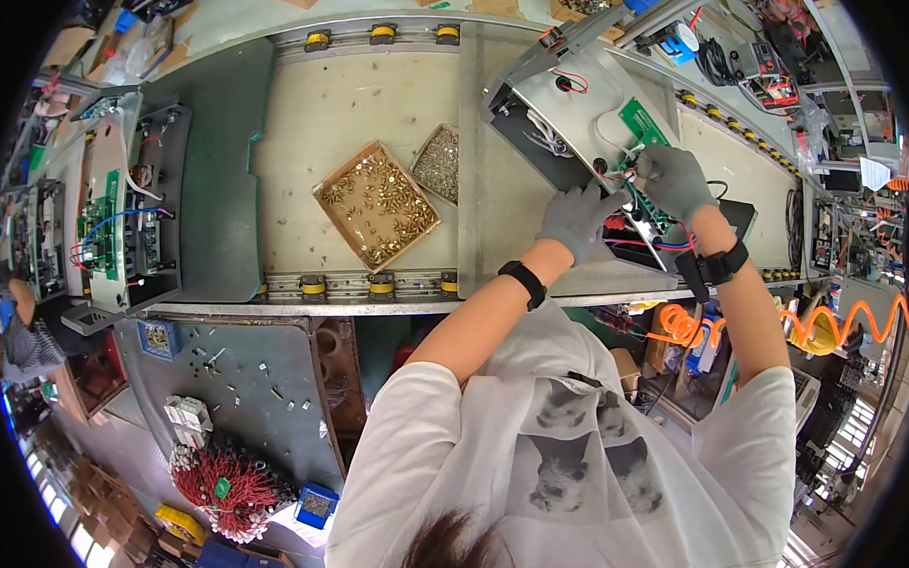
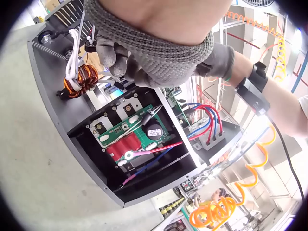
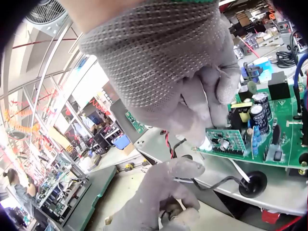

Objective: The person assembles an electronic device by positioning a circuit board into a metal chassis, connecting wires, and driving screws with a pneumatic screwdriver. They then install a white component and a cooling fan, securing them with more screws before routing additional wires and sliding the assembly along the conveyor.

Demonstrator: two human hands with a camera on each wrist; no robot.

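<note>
My gloved right hand [image 1: 671,181] works over the green circuit board [image 1: 641,122] on a metal panel of an electronics housing. Its thumb and fingertips pinch a small white connector [image 3: 206,144] at the board's edge, partly hidden under the glove. Beside it, my gloved left hand [image 1: 572,220] is loosely curled at the panel's near edge, with no object visible in its fingers. A black cable [image 3: 216,189] runs past its fingertips to a grommet [image 3: 253,185]. Inside the housing, the left wrist view shows a copper coil [image 2: 82,81] and another green board [image 2: 113,137] with red and blue wires.
Left of the housing, a box of brass fasteners [image 1: 377,207] and a box of small silver parts [image 1: 437,164] stand on the worktop. Another housing [image 1: 121,205] is at the far left. Orange coiled hoses [image 1: 846,320] hang at the right.
</note>
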